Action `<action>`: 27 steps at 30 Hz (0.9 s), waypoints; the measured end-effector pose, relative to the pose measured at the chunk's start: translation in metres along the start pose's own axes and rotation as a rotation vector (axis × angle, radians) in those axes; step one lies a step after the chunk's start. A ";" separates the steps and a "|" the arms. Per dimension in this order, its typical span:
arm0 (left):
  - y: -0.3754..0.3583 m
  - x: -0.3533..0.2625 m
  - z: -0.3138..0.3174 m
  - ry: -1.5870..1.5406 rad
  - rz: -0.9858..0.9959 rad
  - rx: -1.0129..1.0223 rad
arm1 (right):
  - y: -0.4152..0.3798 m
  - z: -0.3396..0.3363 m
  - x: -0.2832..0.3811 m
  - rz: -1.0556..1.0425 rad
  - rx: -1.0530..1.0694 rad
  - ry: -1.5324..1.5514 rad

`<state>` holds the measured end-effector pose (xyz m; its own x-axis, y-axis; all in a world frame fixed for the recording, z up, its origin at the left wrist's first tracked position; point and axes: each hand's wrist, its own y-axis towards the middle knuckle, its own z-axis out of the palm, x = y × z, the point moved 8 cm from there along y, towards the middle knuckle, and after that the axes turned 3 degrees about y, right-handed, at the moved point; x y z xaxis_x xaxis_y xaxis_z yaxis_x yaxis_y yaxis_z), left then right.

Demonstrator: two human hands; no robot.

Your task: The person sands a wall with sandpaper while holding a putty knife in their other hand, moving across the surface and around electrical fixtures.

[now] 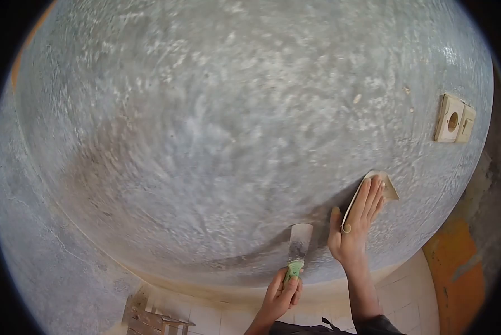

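Note:
My left hand point(281, 297) is wrapped around the green handle of a putty knife point(301, 239). The blade points up and its lower part is smeared dark. Up and to the right, my right hand point(353, 237) lies with straight fingers over a sheet of sandpaper point(391, 190), pressing it to the grey wall point(222, 139). The thumb stands apart from the fingers, beside the curled lower edge of the sheet. Part of the paper is hidden under the palm. The wall is rough, with pale streaks and patches.
A wall socket with a switch point(453, 120) is set in the wall at the right. Below, pale floor tiles point(205, 318) run along the wall's foot, and a wooden stool point(161, 321) stands at the lower left. An orange surface point(457, 273) shows at the lower right.

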<state>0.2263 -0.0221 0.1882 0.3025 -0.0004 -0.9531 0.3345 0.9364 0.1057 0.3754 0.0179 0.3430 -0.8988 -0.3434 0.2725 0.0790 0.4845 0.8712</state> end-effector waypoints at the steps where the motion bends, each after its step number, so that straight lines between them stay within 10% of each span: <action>1: -0.004 -0.003 -0.010 0.002 -0.003 0.005 | 0.001 0.002 0.010 0.003 -0.024 0.005; 8: -0.034 -0.004 -0.067 -0.201 -0.157 0.069 | -0.144 0.114 0.043 0.038 0.173 0.042; 15: -0.049 -0.011 -0.072 -0.325 -0.185 0.178 | -0.014 0.040 0.069 0.002 -0.040 -0.019; 24: -0.054 0.003 -0.076 -0.556 -0.208 0.223 | -0.152 0.136 0.064 -0.030 0.199 -0.019; 27: -0.059 0.002 -0.070 -0.635 -0.197 0.178 | -0.077 0.090 0.071 -0.029 0.051 -0.039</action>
<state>0.1448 -0.0527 0.1601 0.6676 -0.4211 -0.6140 0.5618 0.8261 0.0443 0.2664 0.0289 0.2583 -0.9164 -0.3269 0.2310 0.0318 0.5158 0.8561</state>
